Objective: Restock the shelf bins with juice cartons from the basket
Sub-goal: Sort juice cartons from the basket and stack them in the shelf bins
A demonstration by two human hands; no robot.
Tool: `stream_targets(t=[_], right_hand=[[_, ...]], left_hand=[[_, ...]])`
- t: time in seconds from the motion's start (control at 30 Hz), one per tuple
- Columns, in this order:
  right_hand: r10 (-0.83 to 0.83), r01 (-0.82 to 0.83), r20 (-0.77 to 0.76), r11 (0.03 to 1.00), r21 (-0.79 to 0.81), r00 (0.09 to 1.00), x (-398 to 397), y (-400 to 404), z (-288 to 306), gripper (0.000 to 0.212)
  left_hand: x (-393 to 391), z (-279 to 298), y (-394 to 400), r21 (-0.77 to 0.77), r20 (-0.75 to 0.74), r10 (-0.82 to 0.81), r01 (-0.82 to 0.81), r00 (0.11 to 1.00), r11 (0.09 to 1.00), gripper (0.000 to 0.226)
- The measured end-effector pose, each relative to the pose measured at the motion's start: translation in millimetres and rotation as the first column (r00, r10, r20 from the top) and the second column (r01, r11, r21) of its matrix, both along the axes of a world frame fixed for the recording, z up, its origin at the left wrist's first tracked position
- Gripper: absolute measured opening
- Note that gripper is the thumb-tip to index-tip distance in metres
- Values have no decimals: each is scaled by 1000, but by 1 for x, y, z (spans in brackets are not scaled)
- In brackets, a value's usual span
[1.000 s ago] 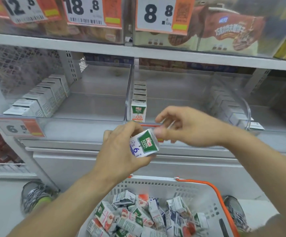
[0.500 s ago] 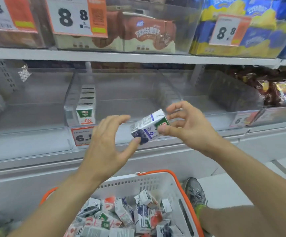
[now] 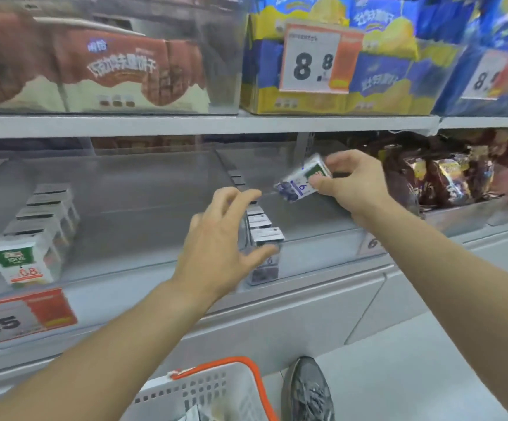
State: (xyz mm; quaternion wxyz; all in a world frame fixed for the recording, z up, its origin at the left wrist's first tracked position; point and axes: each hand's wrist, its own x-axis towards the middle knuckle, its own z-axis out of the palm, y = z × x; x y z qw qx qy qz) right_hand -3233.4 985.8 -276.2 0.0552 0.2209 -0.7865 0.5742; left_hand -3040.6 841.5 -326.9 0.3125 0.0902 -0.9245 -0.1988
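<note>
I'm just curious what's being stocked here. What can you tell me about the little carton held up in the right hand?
The carton is a small box, cardboard by its look, white with a green label, dark blue fruit print and a blue 6. It is tilted, held in the air above the clear shelf bin, pinched by the right hand. The left hand does not touch it.

Right hand (image 3: 353, 185) pinches a tilted juice carton (image 3: 303, 179) over the bin; left hand (image 3: 219, 244) spread.

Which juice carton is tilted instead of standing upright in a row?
The blueberry carton gripped by the right hand; it is tilted above the bin, unlike the upright rows below.
</note>
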Motion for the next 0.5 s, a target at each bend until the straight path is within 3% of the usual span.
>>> stream_targets(t=[0.17,0.3,0.5], right_hand=[[92,-77,-63,976,202,994,-54,-73,-27,36],[236,-132,-149,855,502,960,-80,-116,-39,37],[284,-132,-189,813,567,940,-88,-143,-55,35]], left_hand=[[-8,-17,-2,19,-117,57,-55,991,998,61],[-10,-23,-3,-5,-151,79,-81,985,997,61],[-12,-24,-1,-42,-171,113,-122,979,992,60]])
